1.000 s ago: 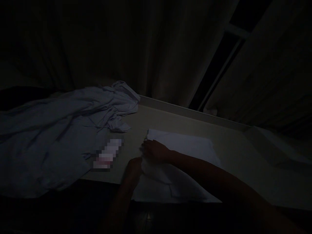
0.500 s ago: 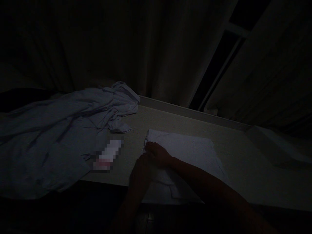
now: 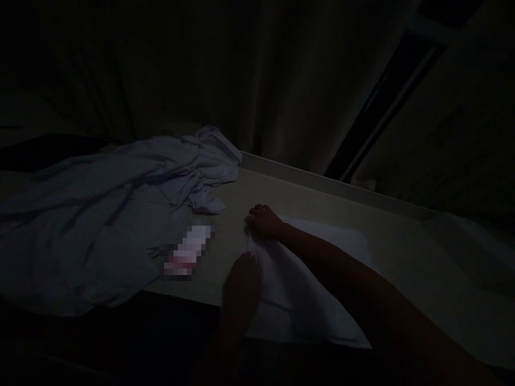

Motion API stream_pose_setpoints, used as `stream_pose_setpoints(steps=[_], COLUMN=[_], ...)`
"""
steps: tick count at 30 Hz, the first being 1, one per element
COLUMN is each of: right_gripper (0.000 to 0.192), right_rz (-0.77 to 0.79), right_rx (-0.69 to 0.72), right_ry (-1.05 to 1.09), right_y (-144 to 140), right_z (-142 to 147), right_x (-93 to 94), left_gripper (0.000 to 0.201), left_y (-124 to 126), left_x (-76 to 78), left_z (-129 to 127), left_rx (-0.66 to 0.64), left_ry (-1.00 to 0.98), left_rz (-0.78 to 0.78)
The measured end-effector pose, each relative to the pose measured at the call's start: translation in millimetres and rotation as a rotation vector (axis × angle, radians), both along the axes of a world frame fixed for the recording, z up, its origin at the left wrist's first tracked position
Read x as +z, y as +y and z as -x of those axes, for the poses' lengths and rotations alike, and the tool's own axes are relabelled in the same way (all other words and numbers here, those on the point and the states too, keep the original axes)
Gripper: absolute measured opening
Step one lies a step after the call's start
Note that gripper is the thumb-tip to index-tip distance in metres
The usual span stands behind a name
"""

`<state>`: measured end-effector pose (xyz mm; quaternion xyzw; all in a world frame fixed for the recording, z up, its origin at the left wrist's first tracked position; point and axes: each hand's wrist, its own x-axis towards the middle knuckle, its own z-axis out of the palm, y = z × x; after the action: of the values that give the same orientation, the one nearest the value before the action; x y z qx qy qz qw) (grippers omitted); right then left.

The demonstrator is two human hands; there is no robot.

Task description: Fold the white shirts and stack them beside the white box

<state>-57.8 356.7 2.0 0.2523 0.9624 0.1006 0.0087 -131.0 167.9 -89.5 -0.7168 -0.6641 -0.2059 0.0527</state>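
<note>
A white folded cloth lies on a pale ledge, its near edge at the ledge's front. My right hand reaches across it to the far left corner, fingers curled down and closed on the fabric there. Lower along the same left edge, my left hand is closed on the cloth, with its fingertips bunched together. Both thumbs are hidden or lost in the dark. Fabric between the two hands looks drawn into a slight crease.
A crumpled pale shirt-like garment spreads over the left side. Beside it lies a pixelated light item. Dark curtains hang behind the ledge. A pale block-like shape stands at the right.
My right hand has moved away from my left, up to the cloth's far left corner. The two hands, close together before, are now apart. The view has shifted slightly.
</note>
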Motion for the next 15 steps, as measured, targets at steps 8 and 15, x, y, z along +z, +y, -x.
stream_pose_setpoints(steps=[8,15], right_gripper=[0.022,0.033], right_rz=[0.028,0.111], right_rx=[0.155,0.075], right_ry=[-0.169,-0.030], right_y=[25,24], right_z=[25,23], right_x=[4.7,-4.2], left_gripper=[0.042,0.043], left_y=[-3,-3], left_x=[2.5,2.0], left_z=[-2,-5], left_rx=[0.049,0.068], left_ry=[-0.105,-0.085], left_rz=[-0.019,-0.016])
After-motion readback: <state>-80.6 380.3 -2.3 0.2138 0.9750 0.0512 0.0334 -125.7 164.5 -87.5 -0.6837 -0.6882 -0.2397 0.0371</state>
